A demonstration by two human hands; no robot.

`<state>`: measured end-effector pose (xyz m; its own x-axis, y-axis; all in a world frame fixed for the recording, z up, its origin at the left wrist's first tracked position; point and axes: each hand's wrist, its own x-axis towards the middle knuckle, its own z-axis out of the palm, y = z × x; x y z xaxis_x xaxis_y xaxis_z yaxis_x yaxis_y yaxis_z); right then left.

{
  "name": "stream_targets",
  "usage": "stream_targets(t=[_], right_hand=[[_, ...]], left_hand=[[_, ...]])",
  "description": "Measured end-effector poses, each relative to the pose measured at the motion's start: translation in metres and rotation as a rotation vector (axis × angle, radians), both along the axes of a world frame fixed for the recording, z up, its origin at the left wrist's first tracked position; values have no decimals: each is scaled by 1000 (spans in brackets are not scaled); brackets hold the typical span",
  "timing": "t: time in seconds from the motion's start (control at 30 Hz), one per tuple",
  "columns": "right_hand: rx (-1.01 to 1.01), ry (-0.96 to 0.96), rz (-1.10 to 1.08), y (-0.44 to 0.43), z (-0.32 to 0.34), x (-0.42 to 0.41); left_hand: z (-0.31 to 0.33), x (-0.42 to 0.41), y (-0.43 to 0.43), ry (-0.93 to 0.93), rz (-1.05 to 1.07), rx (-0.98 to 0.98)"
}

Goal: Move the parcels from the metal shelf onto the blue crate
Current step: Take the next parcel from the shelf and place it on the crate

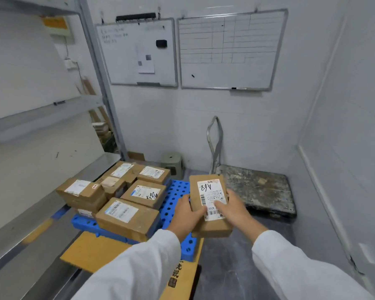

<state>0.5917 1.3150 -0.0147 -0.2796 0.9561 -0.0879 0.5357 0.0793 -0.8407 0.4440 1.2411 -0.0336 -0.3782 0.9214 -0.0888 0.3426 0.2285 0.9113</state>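
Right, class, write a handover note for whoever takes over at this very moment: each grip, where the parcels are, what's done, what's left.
Left grip: holds the held parcel by its left edge.
Right grip: holds its right edge, thumb on the label.
Held parcel: over the right part of the blue crate, not yet set down.
Done: several parcels already lie stacked on the crate's left part.
Left: set this one on the bare blue area; the metal shelf shows no parcels in view, so check the unseen levels.
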Motion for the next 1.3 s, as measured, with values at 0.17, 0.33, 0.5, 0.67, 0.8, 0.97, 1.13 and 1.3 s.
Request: stream_targets(t=[0.17,0.33,0.5,0.67,0.8,0.97,1.13,1.3], right_hand=[[-40,15,119,47,-12,-18],[-57,8,216,88,-20,-64],[10,-22,344,137,-15,-130],[-9,-72,509,178,-8,-210],[51,-102,622,203,-4,-282],[16,-93,716,216,-12,-351],[-9,-104,876,218,-20,-413],[-31,-122,1007,221,-20,-470]], left_hand=[[-3,-7,28,20,96,-25],[-10,-42,58,93,226,-57],[-17,-96,96,46,341,-27],[-22,-156,124,-41,495,-15],[-19,-209,137,-3,645,-15],[-21,-256,137,27,769,-23],[-25,-294,132,110,931,-76],[-18,-337,137,99,1073,-158]])
